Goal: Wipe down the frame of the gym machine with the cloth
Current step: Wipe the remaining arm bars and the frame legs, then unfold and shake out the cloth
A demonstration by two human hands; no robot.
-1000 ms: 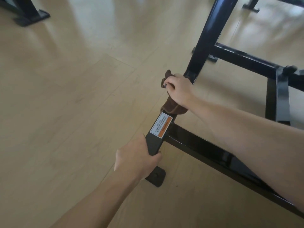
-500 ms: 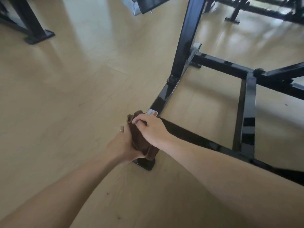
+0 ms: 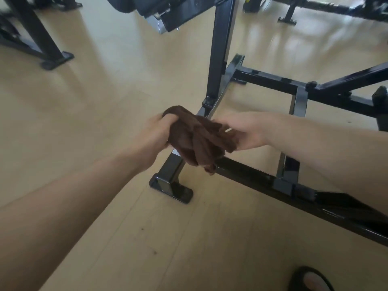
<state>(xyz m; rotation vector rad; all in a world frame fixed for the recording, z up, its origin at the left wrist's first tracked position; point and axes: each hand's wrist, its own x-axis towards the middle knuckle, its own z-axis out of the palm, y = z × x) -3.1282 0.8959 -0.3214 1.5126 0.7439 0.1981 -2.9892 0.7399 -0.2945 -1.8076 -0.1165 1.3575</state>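
Both hands hold the bunched dark-brown cloth (image 3: 195, 139) in the air, clear of the metal. Left hand (image 3: 155, 133) grips the bundle's upper end at 9 o'clock of it, fingers curled round the fabric; right hand (image 3: 241, 133) grips the other end at 3 o'clock. Motion blur hides the right fingers' exact lie. Cloth hangs above the glossy black steel frame of the gym machine (image 3: 262, 181), over the corner where the floor rail meets the cross-member, with the bolted foot plate (image 3: 171, 189) at 6 o'clock of the bundle.

Progress, as judged: wiping is paused; the cloth appears to be getting regathered or refolded. No rail can be certified clean from this view. The upright post (image 3: 218, 49) at 12 o'clock, the far cross-rails (image 3: 270, 81) at 2 o'clock and the long rail towards 4 o'clock presumably remain. Pale wood floor (image 3: 84, 101) surrounds the frame.
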